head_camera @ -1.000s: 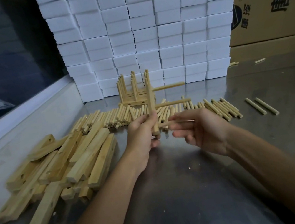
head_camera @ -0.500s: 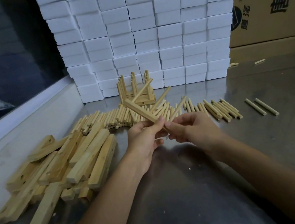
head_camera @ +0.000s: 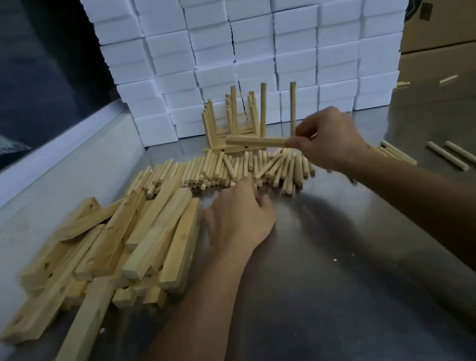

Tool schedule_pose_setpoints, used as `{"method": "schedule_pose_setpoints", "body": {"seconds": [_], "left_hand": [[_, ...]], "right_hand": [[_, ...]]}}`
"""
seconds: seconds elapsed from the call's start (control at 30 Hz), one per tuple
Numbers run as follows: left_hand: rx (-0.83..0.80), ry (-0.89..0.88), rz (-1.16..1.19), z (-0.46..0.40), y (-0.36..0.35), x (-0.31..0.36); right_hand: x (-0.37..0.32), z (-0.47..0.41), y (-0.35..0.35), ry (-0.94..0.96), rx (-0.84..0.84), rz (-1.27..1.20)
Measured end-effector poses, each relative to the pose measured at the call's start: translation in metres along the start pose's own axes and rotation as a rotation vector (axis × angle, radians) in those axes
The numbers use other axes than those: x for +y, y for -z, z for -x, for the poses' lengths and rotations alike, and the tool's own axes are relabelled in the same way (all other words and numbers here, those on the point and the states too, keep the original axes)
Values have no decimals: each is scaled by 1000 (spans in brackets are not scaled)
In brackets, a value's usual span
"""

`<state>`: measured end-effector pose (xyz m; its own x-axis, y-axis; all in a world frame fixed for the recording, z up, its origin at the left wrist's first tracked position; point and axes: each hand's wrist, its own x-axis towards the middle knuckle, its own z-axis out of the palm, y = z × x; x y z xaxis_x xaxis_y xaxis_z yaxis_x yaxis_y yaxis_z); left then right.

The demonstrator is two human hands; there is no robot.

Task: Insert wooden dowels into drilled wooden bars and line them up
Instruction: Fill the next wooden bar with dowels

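Now: right hand pinches a doweled bar by its end, above the loose dowel row | left hand relaxed, fingers open, beside the drilled bar pile on the metal table.

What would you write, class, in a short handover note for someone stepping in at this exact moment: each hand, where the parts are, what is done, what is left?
Right hand: pinches one end of a bar with dowels upright in it, held above the loose dowels.
Left hand: open, on the table beside the bar pile, fingertips by the loose dowels.
Done: finished bars stand at the back by the white blocks.
Left: line up the held bar with them, then fill the rest of the pile.
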<state>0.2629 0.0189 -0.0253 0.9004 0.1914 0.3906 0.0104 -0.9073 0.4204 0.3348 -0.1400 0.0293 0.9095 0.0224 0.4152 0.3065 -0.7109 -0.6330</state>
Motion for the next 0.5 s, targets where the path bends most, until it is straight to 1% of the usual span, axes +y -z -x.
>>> {"method": "schedule_pose_setpoints", "body": {"seconds": [0.1, 0.3, 0.5], "left_hand": [[6, 16, 16, -2, -2, -3], [-13, 25, 29, -3, -2, -4], [-17, 48, 48, -3, 0, -2]], "right_hand": [[-3, -35, -14, 49, 29, 72], [2, -72, -46, 88, -16, 167], [6, -86, -65, 62, -46, 147]]}}
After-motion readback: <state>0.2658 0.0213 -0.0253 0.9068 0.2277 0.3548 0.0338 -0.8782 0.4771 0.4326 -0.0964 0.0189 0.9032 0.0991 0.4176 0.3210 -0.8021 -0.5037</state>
